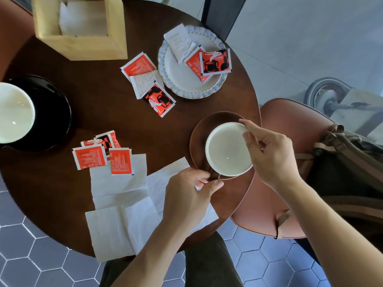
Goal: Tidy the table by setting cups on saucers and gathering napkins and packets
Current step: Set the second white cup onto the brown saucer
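A white-lined brown cup stands on a brown saucer at the table's right edge. My left hand pinches its dark handle at the near side. My right hand grips the cup's far right rim with fingertips. A second white cup sits on a black saucer at far left. Red sugar packets lie on white napkins near me. More packets lie mid-table, and others rest on a white scalloped plate.
A wooden napkin box with white napkins inside stands at the back left of the round dark table. A brown leather chair with a bag on it is to the right. Hexagon floor tiles lie below.
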